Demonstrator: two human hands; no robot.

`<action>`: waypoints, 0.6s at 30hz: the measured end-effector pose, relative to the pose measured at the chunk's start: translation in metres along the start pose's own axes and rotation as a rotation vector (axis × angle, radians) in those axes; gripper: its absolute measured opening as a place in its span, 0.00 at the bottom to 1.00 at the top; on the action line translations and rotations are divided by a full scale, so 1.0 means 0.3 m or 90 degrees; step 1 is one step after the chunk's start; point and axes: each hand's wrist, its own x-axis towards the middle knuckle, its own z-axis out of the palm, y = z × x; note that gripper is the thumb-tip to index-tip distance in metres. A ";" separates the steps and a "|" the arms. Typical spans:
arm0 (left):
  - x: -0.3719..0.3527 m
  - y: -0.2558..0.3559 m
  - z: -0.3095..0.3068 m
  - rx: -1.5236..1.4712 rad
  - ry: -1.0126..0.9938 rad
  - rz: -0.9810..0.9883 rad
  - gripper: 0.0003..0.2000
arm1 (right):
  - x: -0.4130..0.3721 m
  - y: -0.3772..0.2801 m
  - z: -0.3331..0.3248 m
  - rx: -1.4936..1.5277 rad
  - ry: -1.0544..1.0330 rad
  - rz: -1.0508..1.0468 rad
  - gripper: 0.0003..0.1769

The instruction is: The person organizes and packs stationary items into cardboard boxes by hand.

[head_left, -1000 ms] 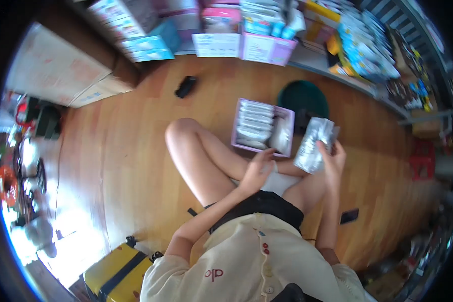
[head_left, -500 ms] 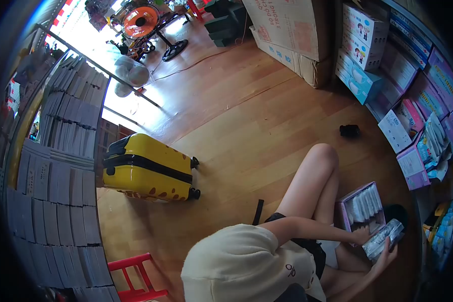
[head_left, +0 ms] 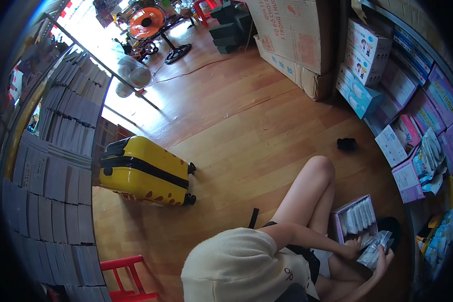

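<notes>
Wooden floor (head_left: 236, 136), yellow suitcase (head_left: 148, 168), open box (head_left: 338, 229)

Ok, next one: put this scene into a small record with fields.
left hand: at the open box, grip unclear
right hand: holding a shiny wrapped packet
box contents: white packets in a row
posture: seated on wooden floor
nearby: small black object, identity unclear
farther off: yellow suitcase, orange fan
</notes>
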 end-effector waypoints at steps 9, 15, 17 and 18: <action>-0.165 -0.041 -0.050 0.331 0.168 0.197 0.25 | -0.027 0.070 0.089 0.053 0.178 -0.118 0.25; -0.250 -0.089 -0.109 0.476 0.191 0.375 0.26 | 0.006 -0.074 0.091 -0.242 0.056 -0.015 0.27; -0.267 -0.087 -0.132 0.489 0.159 0.406 0.25 | 0.028 -0.068 0.126 -0.275 0.031 -0.001 0.26; -0.268 -0.097 -0.134 0.505 0.139 0.419 0.23 | 0.038 -0.084 0.143 -0.293 0.005 0.027 0.27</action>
